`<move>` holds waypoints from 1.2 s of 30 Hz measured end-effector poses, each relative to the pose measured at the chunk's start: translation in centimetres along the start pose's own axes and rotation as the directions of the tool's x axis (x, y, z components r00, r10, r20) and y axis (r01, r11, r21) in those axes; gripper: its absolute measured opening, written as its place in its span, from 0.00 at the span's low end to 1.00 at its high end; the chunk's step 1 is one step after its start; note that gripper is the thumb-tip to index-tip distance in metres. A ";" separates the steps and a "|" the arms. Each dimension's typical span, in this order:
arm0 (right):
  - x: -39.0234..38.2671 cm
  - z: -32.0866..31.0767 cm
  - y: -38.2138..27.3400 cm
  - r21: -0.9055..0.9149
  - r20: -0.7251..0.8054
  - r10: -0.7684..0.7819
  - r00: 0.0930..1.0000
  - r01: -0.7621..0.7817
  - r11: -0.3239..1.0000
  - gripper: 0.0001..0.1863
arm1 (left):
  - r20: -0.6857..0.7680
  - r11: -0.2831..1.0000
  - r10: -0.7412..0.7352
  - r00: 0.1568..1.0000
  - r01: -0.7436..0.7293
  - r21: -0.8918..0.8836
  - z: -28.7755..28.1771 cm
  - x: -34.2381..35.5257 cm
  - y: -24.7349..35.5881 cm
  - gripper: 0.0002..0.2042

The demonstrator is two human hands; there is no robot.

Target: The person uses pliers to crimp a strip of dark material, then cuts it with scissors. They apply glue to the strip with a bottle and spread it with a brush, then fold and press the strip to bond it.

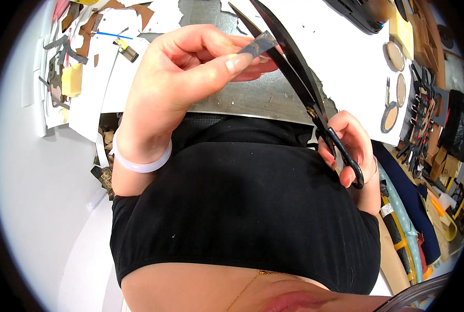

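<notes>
Head view: above the worktop (pixel 351 67), our left hand (pixel 177 73) pinches the strip (pixel 258 46); our right hand (pixel 352 138) grips the scissors (pixel 312 111), blades (pixel 282 35) parted. The strip lies forward-left of the right hand, its long axis slanting forward-right, free end at the blades.

White worktable (pixel 341 57) in a brightly lit workroom.
It is flanked at left by a pale wall (pixel 39 192); at right, rolled materials (pixel 406 223) are crowded beside it, and brown cardboard (pixel 453 166) is piled beyond.
</notes>
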State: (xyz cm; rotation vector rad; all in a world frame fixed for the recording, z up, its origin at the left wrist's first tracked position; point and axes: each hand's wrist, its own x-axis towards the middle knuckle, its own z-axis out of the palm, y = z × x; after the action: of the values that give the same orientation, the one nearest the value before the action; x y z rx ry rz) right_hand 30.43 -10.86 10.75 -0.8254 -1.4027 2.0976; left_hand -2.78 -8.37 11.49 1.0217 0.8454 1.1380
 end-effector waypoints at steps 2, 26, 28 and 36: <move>-0.1 -0.1 0.0 -0.009 0.000 -0.005 1.000 0.005 1.000 0.44 | 0.007 1.000 -0.003 1.000 0.003 0.013 0.1 0.1 0.0 0.10; -0.9 0.4 -0.2 -0.071 -0.025 0.009 1.000 -0.011 0.997 0.37 | 0.016 0.995 0.020 1.000 -0.022 0.096 0.3 -0.4 0.1 0.08; -0.9 0.6 -0.2 -0.067 -0.044 0.018 0.999 -0.021 0.998 0.36 | 0.019 0.995 0.024 1.000 -0.025 0.095 0.2 -0.5 0.0 0.08; -0.5 1.0 -0.3 -0.095 -0.017 0.011 1.000 -0.012 0.995 0.33 | 0.029 0.998 0.067 0.997 -0.067 0.019 0.2 -1.0 0.5 0.09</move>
State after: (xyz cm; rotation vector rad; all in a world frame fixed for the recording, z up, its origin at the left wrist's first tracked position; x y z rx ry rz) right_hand 30.07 -11.77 11.40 -0.8883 -1.5027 2.0410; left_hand -2.94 -9.34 12.07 1.0874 0.8069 1.1711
